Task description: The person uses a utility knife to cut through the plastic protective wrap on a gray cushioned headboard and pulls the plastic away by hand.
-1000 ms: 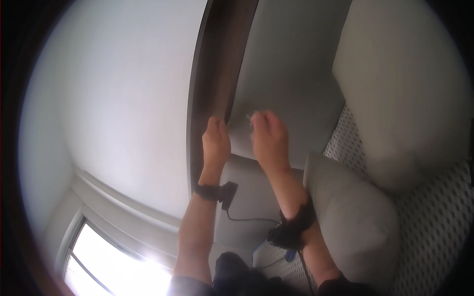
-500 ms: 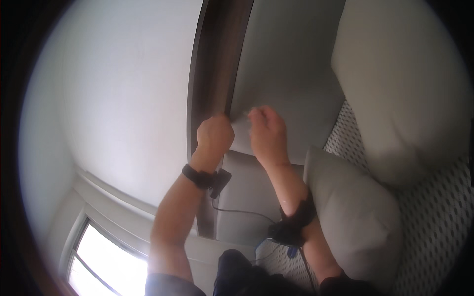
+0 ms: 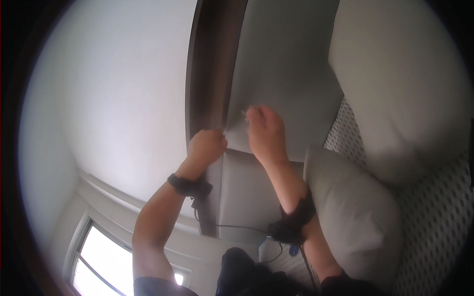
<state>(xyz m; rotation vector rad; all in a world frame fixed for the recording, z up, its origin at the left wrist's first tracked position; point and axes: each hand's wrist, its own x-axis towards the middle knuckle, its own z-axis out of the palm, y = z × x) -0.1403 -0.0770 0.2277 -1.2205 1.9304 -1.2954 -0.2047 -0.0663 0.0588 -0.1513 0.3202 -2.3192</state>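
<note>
My left hand (image 3: 205, 148) is closed in front of a dark wooden ledge (image 3: 212, 59), with a tiny pale bit at its fingertips that I cannot make out. Just right of it and higher, my right hand (image 3: 265, 135) pinches a small clear object (image 3: 245, 113) over the grey padded panel (image 3: 276, 54), which runs alongside the ledge. The two hands are apart. Black devices (image 3: 187, 185) are strapped to both forearms, with a thin cable (image 3: 239, 227) between them.
A white wall (image 3: 113, 89) fills the left, with a bright window (image 3: 98, 254) low down. At right are a large pale cushion (image 3: 395, 74), a smaller grey cushion (image 3: 350, 212) and a dotted woven surface (image 3: 424, 237). My dark-clothed leg (image 3: 234, 266) shows below.
My left hand has moved down and a little left, its wrist and forearm swinging leftward. My right hand has shifted slightly up and left, still pinching the small object.
</note>
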